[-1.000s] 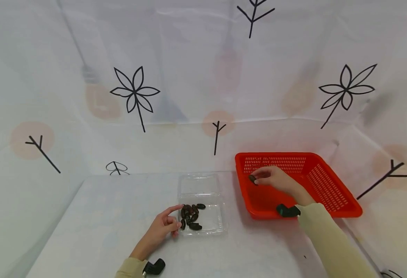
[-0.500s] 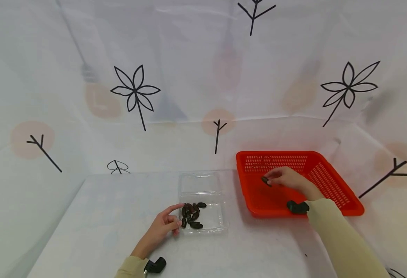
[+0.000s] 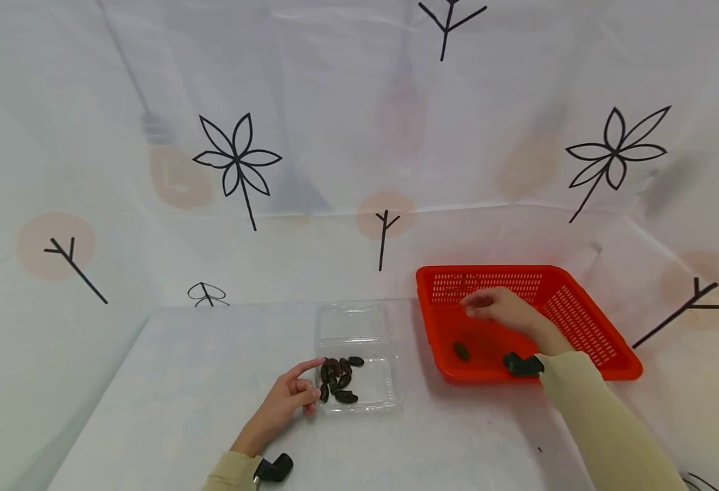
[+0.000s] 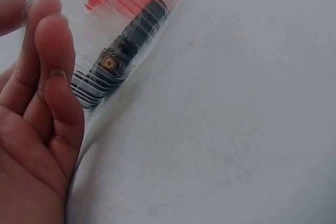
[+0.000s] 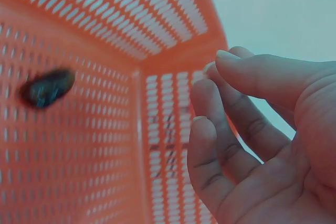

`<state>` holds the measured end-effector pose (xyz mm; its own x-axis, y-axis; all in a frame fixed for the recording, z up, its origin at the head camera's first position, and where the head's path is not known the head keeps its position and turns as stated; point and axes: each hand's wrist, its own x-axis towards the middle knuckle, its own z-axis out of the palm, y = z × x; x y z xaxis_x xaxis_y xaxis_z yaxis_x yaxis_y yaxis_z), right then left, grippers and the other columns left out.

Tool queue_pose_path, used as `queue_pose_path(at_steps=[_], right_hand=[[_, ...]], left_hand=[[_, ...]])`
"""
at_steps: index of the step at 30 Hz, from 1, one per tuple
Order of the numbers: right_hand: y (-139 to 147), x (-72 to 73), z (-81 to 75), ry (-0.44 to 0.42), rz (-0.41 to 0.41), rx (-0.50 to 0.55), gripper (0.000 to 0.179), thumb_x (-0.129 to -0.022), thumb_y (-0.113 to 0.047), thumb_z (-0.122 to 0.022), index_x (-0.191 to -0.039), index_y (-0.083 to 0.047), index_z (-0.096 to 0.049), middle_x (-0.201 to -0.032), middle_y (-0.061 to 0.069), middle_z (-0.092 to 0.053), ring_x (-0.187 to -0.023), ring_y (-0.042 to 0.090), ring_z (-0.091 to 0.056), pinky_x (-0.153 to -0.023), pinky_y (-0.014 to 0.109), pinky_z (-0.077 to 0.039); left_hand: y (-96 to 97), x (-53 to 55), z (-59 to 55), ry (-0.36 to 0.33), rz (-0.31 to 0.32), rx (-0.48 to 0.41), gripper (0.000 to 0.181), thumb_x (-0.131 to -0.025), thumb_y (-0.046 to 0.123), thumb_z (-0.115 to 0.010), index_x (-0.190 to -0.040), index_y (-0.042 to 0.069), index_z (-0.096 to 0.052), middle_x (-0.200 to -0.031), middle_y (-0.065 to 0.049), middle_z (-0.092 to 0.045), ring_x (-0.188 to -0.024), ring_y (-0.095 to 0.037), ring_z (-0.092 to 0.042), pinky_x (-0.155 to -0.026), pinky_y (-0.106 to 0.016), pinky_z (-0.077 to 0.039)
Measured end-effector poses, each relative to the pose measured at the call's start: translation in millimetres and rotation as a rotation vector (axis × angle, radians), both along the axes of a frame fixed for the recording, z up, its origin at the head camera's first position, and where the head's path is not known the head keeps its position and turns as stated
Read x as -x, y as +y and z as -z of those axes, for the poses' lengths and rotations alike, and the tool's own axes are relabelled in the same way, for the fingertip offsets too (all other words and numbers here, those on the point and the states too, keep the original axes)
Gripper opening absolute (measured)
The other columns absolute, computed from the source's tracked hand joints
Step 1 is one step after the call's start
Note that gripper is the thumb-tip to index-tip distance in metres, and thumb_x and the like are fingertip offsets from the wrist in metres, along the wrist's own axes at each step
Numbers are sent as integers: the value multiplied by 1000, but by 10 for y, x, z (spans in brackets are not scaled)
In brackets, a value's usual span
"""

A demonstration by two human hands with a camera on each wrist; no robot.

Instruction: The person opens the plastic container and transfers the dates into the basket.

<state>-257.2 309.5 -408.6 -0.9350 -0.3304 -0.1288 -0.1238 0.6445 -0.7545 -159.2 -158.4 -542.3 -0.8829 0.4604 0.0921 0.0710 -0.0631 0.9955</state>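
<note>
Right hand [image 3: 500,310]: over basket [image 3: 435,334], fingers loosely bent, slightly parted | Left hand [image 3: 285,397]: at box [image 3: 374,379], index extended, pinch unclear

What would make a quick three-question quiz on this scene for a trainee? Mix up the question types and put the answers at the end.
1. Which hand is at the clear box?

2. How many dark pieces can be seen in the red basket?
a) none
b) one
c) four

3. True or false: the right hand is holding nothing.

Key:
1. The left hand.
2. b) one.
3. True; its fingers are bare in the right wrist view.
</note>
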Motion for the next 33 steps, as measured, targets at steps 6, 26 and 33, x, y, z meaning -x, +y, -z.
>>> queue_pose_path(at_steps=[6,26,33], right_hand=[[-267,-20,-81,31,-50,12,30,-95,-15,-68,-124,-7,-69,-119,14,-67,-107,31,-61,-93,48,-50],[-1269,-25,-82,41,-240,7,23,-93,-11,-70,-115,-11,-73,-104,2,-72,-97,19,-66,-87,39,-52],[-1546,-12,-17,-18,-322,19,23,-93,-6,-68,-115,-10,-72,-106,4,-71,-97,19,-65,-88,36,-53]], left_hand=[[8,-1,0,-23,-2,-1,60,-95,-2,-62,-149,-4,-36,-68,3,-57,-58,-9,-57,-61,-25,-51],[-1,5,3,-37,-8,20,60,-96,0,-62,-150,-2,-36,-67,4,-58,-58,-10,-58,-62,-26,-51],[2,4,6,-40,-14,14,59,-96,0,-61,-150,0,-37,-67,3,-57,-58,-11,-57,-60,-26,-51]])
